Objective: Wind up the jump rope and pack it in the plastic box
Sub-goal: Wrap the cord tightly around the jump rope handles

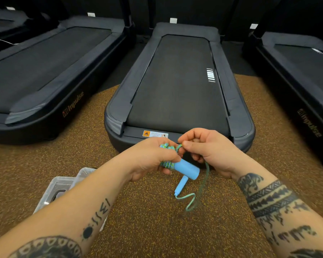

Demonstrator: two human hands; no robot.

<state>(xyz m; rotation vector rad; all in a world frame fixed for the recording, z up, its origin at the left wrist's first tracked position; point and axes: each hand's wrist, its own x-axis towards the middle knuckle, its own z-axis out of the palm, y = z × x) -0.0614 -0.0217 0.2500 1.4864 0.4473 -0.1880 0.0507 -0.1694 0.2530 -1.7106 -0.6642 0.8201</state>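
My left hand (149, 157) grips a light blue jump rope handle (187, 169) with green-blue cord wound around it (167, 164). My right hand (207, 148) pinches the cord right beside the wound bundle. A loose length of rope (200, 189) hangs from my right hand in a loop down to the second blue handle (180, 186), which dangles just below the first. The clear plastic box (61, 189) sits on the floor at the lower left, partly hidden behind my left forearm.
A black treadmill deck (177, 86) lies straight ahead, its rear end right behind my hands. Two more treadmills (45, 71) (302, 75) flank it left and right. The floor is brown speckled rubber (147, 220).
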